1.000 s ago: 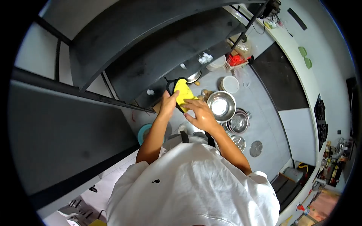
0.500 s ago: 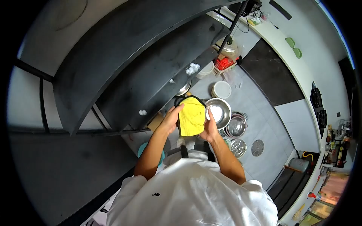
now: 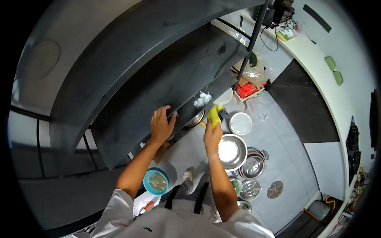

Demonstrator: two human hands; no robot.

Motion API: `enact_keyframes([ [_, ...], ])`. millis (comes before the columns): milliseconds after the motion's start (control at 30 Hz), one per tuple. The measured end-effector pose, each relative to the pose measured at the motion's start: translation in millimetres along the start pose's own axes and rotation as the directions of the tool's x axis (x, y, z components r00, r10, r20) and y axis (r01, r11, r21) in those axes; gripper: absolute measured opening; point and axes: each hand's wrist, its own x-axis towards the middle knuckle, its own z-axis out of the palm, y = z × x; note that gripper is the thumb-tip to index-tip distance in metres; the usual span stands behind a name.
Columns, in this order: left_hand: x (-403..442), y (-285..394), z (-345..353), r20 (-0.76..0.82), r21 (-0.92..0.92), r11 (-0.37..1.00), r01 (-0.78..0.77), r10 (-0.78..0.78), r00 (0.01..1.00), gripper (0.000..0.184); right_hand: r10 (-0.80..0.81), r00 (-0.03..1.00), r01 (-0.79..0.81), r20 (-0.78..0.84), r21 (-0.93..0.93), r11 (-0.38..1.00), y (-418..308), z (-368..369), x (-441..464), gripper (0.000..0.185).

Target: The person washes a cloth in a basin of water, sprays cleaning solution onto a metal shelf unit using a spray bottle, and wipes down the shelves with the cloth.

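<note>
My right hand [image 3: 213,137] is closed around a bunched yellow cloth [image 3: 214,116] with a dark part hanging from its right side. Above that hand, a clump of white foam [image 3: 202,100] lies along the edge of the dark lower shelf [image 3: 158,85]. At the same shelf's front edge is my left hand [image 3: 162,126], its fingers spread and holding nothing. Whether its fingertips touch the shelf I cannot tell. Partly hidden under the shelf edge, between my hands, is a round metal pan [image 3: 195,119].
On the floor to the right stand a steel basin [image 3: 232,152], stacked pots [image 3: 254,166] and a white-lidded tub [image 3: 240,123]. A teal bucket of cloudy water [image 3: 156,182] is by my feet. A basket with red items [image 3: 248,91] sits beyond the shelf post [image 3: 256,35].
My hands have moved apart. The left let go of the cloth and reached to the shelf edge; the right now holds the cloth alone, bunched up. Small foam bits no longer show on the shelf.
</note>
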Motion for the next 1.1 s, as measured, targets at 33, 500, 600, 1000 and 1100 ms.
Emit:
enact_keyframes([
  [33,16.8,-2.4,12.7,-0.048,0.031,1.0,0.003,-0.002,0.999,0.04,-0.19,0.979,0.202,0.08,-0.199,0.959,-4.3,14.9,27.8,0.02],
  [500,76.3,-41.4,84.7,-0.112,0.258,0.965,0.049,-0.02,0.994,0.039,-0.69,0.435,0.897,0.579,-0.206,0.392,23.1,129.7,233.5,0.057],
  [600,78.4,-40.2,87.2,-0.101,0.259,0.964,0.056,-0.03,0.994,0.038,-0.734,0.4,0.905,0.549,-0.364,0.222,28.7,105.9,328.8,0.05],
  [1000,80.0,-43.3,92.8,-0.097,0.305,0.952,0.039,-0.01,0.995,0.037,-0.666,0.722,0.586,0.19,-0.679,0.442,34.1,173.1,405.0,0.042],
  [1100,80.4,-44.4,92.3,-0.065,0.306,0.951,0.036,-0.017,0.998,0.036,-0.733,0.486,0.873,0.476,-0.301,0.383,28.1,185.5,274.1,0.035],
])
